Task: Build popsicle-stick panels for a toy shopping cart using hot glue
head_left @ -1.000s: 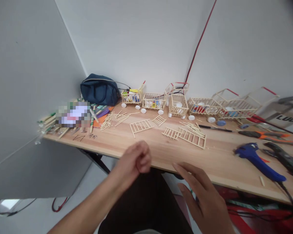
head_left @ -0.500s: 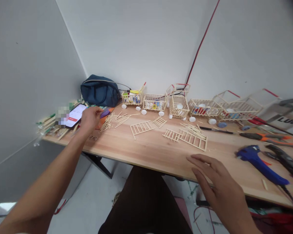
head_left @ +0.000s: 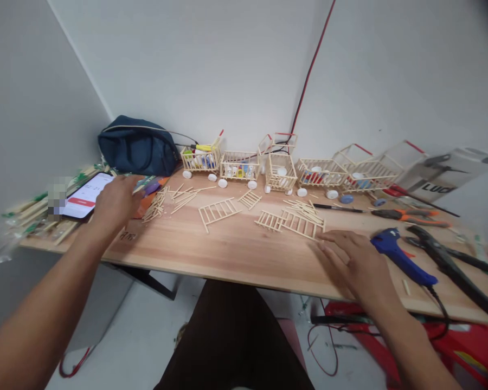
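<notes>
At the left of the desk, my left hand [head_left: 117,203] is between a phone [head_left: 83,197] with a lit screen and a purple object [head_left: 151,187] lying on something orange. Its fingers look loosely apart with nothing seen in them, though the hand partly hides them. My right hand [head_left: 358,262] is open over the desk, palm down and fingers stretched out. Its fingertips are beside the right end of a ladder-like stick frame [head_left: 303,225]. A smaller stick frame [head_left: 269,220] adjoins that one. Farther left lie another ladder-like frame [head_left: 218,212] and a small one [head_left: 250,199].
Several stick-built carts [head_left: 239,165] with white wheels line the wall. Loose sticks [head_left: 156,205] lie near the left hand. A blue bag [head_left: 138,143] stands at the back left. At right are a blue glue gun [head_left: 406,257], orange-handled pliers [head_left: 406,216] and a black-handled tool [head_left: 451,271].
My left hand has drawn back from the purple object toward the phone, its fingers loosening. My right hand has moved forward over the desk, closer to the stick frame. The view has shifted right.
</notes>
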The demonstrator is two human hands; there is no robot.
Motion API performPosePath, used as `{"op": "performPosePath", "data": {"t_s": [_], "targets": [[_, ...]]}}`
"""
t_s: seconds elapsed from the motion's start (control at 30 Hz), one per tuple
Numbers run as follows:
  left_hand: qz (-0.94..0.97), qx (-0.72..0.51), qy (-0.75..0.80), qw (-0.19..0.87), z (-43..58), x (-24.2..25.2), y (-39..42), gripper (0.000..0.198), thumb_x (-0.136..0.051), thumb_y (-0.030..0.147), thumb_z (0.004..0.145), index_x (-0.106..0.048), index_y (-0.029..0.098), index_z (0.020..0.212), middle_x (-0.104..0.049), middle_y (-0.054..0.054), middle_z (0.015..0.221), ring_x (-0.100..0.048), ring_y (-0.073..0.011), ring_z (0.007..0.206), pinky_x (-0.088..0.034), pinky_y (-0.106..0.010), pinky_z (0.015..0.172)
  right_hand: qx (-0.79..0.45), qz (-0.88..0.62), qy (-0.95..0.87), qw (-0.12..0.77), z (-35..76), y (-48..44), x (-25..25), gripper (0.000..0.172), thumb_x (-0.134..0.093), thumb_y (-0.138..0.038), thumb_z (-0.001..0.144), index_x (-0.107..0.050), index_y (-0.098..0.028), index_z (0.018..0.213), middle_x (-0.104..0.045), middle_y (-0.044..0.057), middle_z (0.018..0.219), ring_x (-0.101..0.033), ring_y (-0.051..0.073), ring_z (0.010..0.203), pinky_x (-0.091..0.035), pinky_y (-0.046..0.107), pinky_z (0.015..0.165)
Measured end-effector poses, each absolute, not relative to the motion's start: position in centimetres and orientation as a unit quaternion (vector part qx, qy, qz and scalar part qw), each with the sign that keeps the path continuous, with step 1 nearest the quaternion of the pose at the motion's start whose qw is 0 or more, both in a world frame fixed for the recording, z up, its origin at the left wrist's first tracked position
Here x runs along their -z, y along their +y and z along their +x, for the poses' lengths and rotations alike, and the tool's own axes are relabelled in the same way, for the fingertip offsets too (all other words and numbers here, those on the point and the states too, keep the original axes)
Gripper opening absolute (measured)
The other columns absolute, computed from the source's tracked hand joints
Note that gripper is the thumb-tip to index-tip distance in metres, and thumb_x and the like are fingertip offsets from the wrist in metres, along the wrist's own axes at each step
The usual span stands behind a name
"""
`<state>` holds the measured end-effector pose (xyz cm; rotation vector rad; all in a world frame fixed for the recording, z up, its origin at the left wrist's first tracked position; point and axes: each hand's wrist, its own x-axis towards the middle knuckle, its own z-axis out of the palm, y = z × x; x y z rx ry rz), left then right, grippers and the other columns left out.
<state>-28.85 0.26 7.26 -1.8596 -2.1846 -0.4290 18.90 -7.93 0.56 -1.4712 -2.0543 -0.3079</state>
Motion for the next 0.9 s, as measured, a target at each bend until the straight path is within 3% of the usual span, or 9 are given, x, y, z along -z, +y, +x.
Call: {"op": "performPosePath", "data": {"t_s": [0.07,0.13,0.23,0.33,0.47,0.6,0.77,0.9], "targets": [[-0.654,0.165,-0.723,0.149,-28.3,-7.3,0.1,0.036,-0.044,0.032,0.092,-0.064,0.017,0.118,-0.061,-0.012,0.116,-0.062,-0.0325,0.1,-0.05,-0.044,0.085,0.102,-0.566,-0.77,0.276,19.1,-7.1,-0.5,0.03,-0.049,-0.039,0.094,-0.072,-0.019,0.098,-0.071,0.01,0.096,-0.063,0.025,0.091,-0.049,0.041,0.082],[-0.676,0.195,-0.695,0.147,-27.2,-7.2,-0.1,0.037,-0.044,0.036,0.093,-0.066,0.016,0.114,-0.063,-0.012,0.113,-0.062,-0.0302,0.097,-0.049,-0.044,0.088,0.095,-0.573,-0.771,0.26,19.2,-6.3,-0.5,0.029,-0.05,-0.037,0.094,-0.072,-0.019,0.1,-0.071,0.01,0.097,-0.063,0.026,0.091,-0.048,0.04,0.082],[-0.753,0.211,-0.619,0.072,-24.6,-6.7,-0.3,0.039,-0.045,0.038,0.093,-0.066,0.012,0.113,-0.066,-0.011,0.11,-0.06,-0.0274,0.105,-0.044,-0.04,0.097,0.088,-0.57,-0.783,0.233,19.1,-5.5,-0.4,0.027,-0.052,-0.035,0.093,-0.072,-0.018,0.099,-0.071,0.01,0.096,-0.062,0.025,0.09,-0.047,0.04,0.081],[-0.807,0.196,-0.557,0.004,-21.3,-5.6,-0.2,0.053,-0.056,0.048,0.088,-0.057,0.012,0.127,-0.062,-0.013,0.122,-0.055,-0.0283,0.115,-0.04,-0.041,0.103,0.081,-0.562,-0.798,0.2,18.9,-5.0,-0.3,0.026,-0.051,-0.034,0.093,-0.072,-0.017,0.094,-0.071,0.01,0.095,-0.062,0.024,0.089,-0.046,0.039,0.081],[-0.825,0.143,-0.546,-0.009,-17.8,-4.0,0.2,0.062,-0.062,0.045,0.084,-0.048,0.014,0.137,-0.054,-0.016,0.134,-0.049,-0.0306,0.122,-0.039,-0.043,0.104,0.079,-0.575,-0.796,0.171,18.7,-4.9,-0.2,0.023,-0.051,-0.031,0.093,-0.07,-0.018,0.089,-0.07,0.01,0.093,-0.06,0.024,0.085,-0.045,0.038,0.078],[-0.839,0.109,-0.534,-0.017,-16.8,-2.9,1.1,0.057,-0.06,0.036,0.086,-0.046,0.015,0.138,-0.059,-0.015,0.125,-0.052,-0.0303,0.116,-0.042,-0.042,0.099,0.08,-0.583,-0.792,0.161,18.9,-4.8,-0.5,0.022,-0.05,-0.027,0.092,-0.069,-0.019,0.086,-0.067,0.009,0.09,-0.059,0.024,0.082,-0.045,0.038,0.076],[-0.835,0.077,-0.545,-0.015,-17.5,-3.3,1.8,0.049,-0.054,0.027,0.088,-0.048,0.015,0.136,-0.062,-0.015,0.117,-0.056,-0.0303,0.109,-0.044,-0.042,0.092,0.069,-0.579,-0.781,0.221,17.6,-4.2,-1.8,0.03,-0.047,-0.035,0.095,-0.069,-0.018,0.102,-0.067,0.012,0.095,-0.061,0.026,0.088,-0.048,0.04,0.078],[-0.819,0.066,-0.569,0.026,-17.0,-4.2,2.0,0.051,-0.059,0.034,0.086,-0.05,0.02,0.134,-0.056,-0.015,0.128,-0.051,-0.034,0.117,-0.042,-0.046,0.095,0.071,-0.55,-0.806,0.207,14.5,-3.0,-2.5,0.035,-0.053,-0.042,0.092,-0.067,-0.017,0.112,-0.069,0.014,0.107,-0.061,0.029,0.101,-0.047,0.044,0.086]]}}
